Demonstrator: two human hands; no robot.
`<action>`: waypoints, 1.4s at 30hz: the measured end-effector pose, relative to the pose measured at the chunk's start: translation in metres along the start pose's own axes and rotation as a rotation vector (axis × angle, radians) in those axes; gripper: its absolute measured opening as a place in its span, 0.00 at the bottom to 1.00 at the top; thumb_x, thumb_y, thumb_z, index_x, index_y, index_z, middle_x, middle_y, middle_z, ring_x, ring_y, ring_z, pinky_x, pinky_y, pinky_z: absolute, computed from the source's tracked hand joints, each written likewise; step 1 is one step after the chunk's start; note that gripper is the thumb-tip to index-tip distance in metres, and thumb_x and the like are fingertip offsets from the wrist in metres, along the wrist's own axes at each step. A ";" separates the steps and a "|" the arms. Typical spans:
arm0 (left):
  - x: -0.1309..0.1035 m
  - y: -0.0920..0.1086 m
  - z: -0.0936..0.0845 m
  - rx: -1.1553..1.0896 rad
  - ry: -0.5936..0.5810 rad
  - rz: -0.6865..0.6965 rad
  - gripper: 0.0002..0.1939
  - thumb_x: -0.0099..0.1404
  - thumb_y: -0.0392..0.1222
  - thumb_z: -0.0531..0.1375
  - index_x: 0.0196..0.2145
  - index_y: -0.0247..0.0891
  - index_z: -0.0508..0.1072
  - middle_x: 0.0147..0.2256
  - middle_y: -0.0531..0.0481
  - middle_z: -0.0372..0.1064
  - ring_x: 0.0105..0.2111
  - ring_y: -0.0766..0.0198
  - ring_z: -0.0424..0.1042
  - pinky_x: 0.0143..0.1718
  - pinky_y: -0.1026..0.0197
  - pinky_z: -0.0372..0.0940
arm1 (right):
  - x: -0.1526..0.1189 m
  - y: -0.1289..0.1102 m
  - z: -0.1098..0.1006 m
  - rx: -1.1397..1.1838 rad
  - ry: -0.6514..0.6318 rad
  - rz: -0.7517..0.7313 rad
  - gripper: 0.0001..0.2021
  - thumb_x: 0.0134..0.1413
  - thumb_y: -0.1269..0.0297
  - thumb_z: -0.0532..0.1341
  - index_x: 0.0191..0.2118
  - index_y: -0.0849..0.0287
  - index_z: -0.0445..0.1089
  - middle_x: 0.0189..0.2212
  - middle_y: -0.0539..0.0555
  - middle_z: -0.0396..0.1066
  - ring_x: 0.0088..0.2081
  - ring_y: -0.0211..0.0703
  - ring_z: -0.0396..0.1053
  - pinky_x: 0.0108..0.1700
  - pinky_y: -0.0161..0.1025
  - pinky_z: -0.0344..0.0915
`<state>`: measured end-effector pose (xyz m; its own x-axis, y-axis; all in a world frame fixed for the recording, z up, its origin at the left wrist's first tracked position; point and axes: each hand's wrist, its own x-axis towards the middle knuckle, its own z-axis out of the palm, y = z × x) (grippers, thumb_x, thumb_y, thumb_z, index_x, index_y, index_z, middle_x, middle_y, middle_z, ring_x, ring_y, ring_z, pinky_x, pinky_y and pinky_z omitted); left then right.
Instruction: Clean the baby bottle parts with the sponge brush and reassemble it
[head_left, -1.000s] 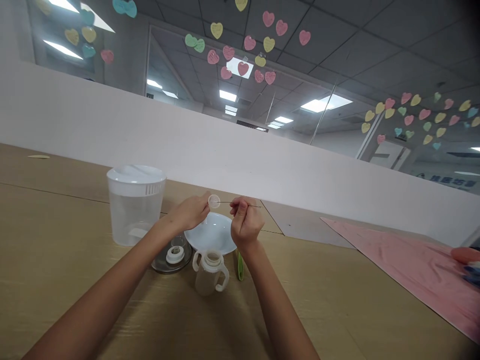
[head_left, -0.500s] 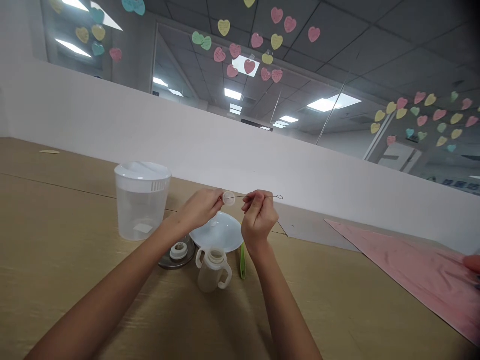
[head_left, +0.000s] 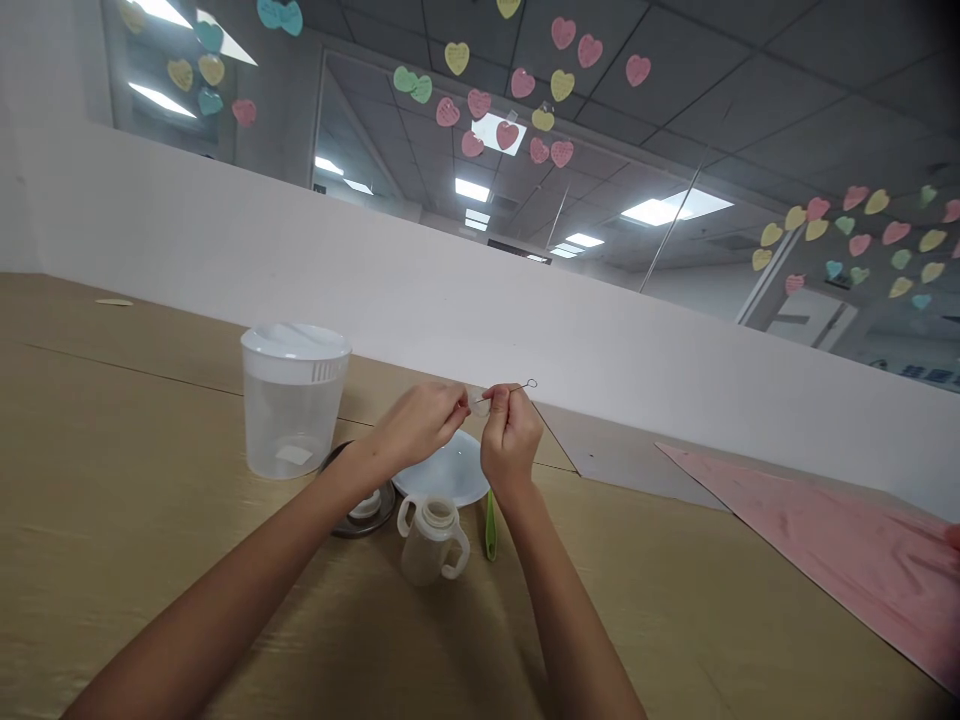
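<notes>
My left hand (head_left: 431,420) is closed, its fingertips pinching a small translucent round piece (head_left: 479,404) that looks like a bottle teat. A thin wire straw brush (head_left: 531,384) is gripped in my closed right hand (head_left: 513,440); its looped end sticks out to the upper right, and its other end runs into the translucent piece. Any bristles are hidden. Below the hands stands an upright, lidless, two-handled bottle (head_left: 429,545). Behind it is a pale bowl (head_left: 450,475), with a green handle (head_left: 491,530) beside it. My left forearm partly covers a white ring (head_left: 366,507) on a dark round lid (head_left: 352,528).
A clear plastic bucket with a white lid (head_left: 296,345) stands left of my hands. Pink cloth (head_left: 817,530) lies at the right, where a bit of a person's hand (head_left: 952,536) shows at the edge. A white wall (head_left: 450,295) runs behind the brown table (head_left: 135,450).
My hands have come closer together, and the wire reaches further into the translucent piece. The person's hand at the right edge shows less. The whole view has shifted slightly.
</notes>
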<state>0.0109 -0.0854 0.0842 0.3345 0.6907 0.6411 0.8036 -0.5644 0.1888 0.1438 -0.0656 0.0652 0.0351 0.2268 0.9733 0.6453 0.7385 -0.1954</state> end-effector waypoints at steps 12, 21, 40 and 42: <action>-0.001 0.001 0.000 0.111 -0.150 -0.032 0.12 0.64 0.43 0.49 0.30 0.37 0.68 0.24 0.50 0.71 0.23 0.62 0.68 0.23 0.64 0.52 | 0.009 -0.012 -0.009 0.137 -0.057 0.184 0.13 0.59 0.61 0.50 0.39 0.61 0.68 0.21 0.47 0.63 0.21 0.32 0.59 0.26 0.31 0.56; -0.002 0.006 -0.004 0.116 -0.136 -0.042 0.10 0.61 0.39 0.51 0.28 0.38 0.72 0.24 0.50 0.72 0.23 0.62 0.68 0.23 0.64 0.51 | 0.007 -0.010 -0.010 0.104 0.016 0.127 0.13 0.58 0.64 0.50 0.32 0.62 0.71 0.19 0.49 0.65 0.20 0.33 0.60 0.24 0.31 0.55; -0.001 -0.004 0.005 -0.021 -0.046 -0.117 0.15 0.62 0.50 0.53 0.30 0.39 0.74 0.23 0.53 0.72 0.23 0.65 0.68 0.22 0.65 0.51 | 0.007 -0.002 -0.001 -0.057 -0.007 0.057 0.11 0.53 0.63 0.58 0.22 0.60 0.69 0.20 0.47 0.63 0.21 0.31 0.58 0.26 0.32 0.54; -0.001 -0.001 0.007 0.003 -0.099 -0.106 0.15 0.62 0.49 0.53 0.29 0.38 0.73 0.23 0.52 0.72 0.23 0.64 0.67 0.22 0.65 0.51 | 0.011 -0.006 -0.006 -0.027 0.019 0.065 0.12 0.53 0.64 0.58 0.21 0.60 0.66 0.20 0.47 0.60 0.21 0.31 0.57 0.25 0.31 0.53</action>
<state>0.0130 -0.0825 0.0782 0.2946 0.7874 0.5415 0.8385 -0.4848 0.2488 0.1449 -0.0711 0.0776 0.0917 0.2611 0.9609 0.6617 0.7052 -0.2547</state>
